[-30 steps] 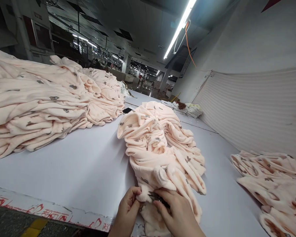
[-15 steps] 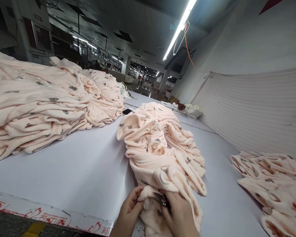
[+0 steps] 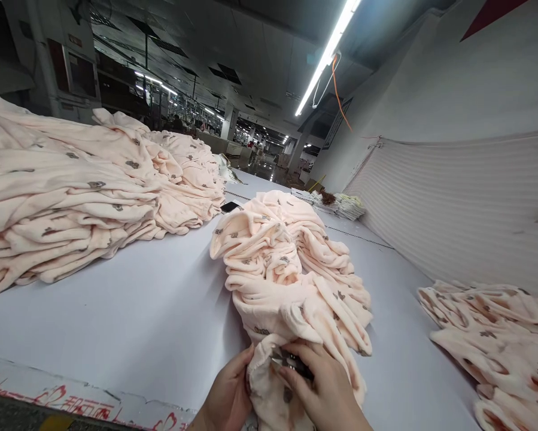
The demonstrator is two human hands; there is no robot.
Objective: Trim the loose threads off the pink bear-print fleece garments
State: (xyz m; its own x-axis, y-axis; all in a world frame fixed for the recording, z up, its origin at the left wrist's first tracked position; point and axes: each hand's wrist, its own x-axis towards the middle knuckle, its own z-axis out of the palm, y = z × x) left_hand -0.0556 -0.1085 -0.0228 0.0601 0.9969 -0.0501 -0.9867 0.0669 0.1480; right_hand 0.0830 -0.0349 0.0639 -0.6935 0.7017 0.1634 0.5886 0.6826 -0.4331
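My left grip (image 3: 226, 396) is closed on the near edge of the peach fleece garment (image 3: 286, 281), right at the edge of the bench (image 3: 116, 311); my right grip (image 3: 327, 392), just beside it on the same fold, is closed around small dark snips (image 3: 291, 362), which touch the fabric; from both grips the garment runs away in a crumpled heap; well to the right of the right grip lies a loose fleece pile (image 3: 488, 323); far left of the left grip there is a tall folded stack (image 3: 71, 197); beyond the heap I see a dark flat object (image 3: 230, 206) and a low pile of white pieces (image 3: 345, 205).
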